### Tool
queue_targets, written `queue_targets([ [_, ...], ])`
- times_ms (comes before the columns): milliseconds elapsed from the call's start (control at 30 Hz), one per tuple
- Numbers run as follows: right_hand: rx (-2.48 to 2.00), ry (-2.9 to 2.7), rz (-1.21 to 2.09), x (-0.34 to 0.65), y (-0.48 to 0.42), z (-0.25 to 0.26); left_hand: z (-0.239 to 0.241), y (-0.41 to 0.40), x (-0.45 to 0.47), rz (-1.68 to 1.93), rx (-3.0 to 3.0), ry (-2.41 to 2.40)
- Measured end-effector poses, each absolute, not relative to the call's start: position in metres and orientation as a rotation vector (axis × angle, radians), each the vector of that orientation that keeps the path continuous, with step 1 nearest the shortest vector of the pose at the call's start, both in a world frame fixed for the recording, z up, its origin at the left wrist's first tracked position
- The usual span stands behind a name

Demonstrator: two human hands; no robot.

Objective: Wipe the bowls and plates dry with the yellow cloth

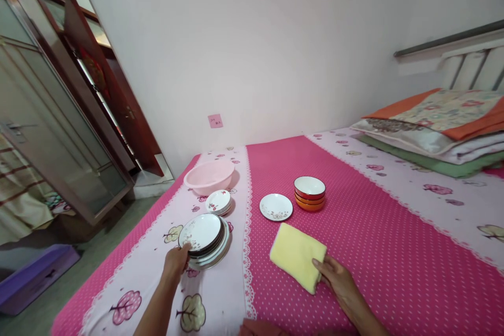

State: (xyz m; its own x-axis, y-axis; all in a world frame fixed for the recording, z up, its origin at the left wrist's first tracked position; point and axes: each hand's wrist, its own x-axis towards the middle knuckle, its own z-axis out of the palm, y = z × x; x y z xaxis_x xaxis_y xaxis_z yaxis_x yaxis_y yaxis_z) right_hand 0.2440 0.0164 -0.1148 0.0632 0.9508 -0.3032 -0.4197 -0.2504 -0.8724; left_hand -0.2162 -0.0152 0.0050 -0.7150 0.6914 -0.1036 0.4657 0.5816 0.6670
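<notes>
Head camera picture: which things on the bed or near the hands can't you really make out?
- Left hand: its fingers meet the rim of the plate stack; grip hidden.
- Plate stack: lower plates covered by the top one, count unclear.
- Red and orange bowls: lower bowls' insides hidden by the top bowl.
- Pink note on the wall: writing too small.
- Right hand: touches the yellow cloth; forearm cut by the bottom edge.
</notes>
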Motion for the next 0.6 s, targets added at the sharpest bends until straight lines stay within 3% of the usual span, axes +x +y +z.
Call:
queue_targets([
  [367, -1.050, -0.633, 1.540, 0.245, 0.015, -0.115, 0.043, -0.057, -0.172, 1.835, 0.546, 1.761],
  [500, -1.030, -0.644, 1.592, 0.243, 0.015, -0.103, 0.026, -0.083, -0.116, 1.931, 0.513, 1.449],
  [600, -1.013, -0.682, 1.641, 0.243, 0.012, -0.092, -0.001, -0.095, -0.072, 1.886, 0.250, 0.930],
])
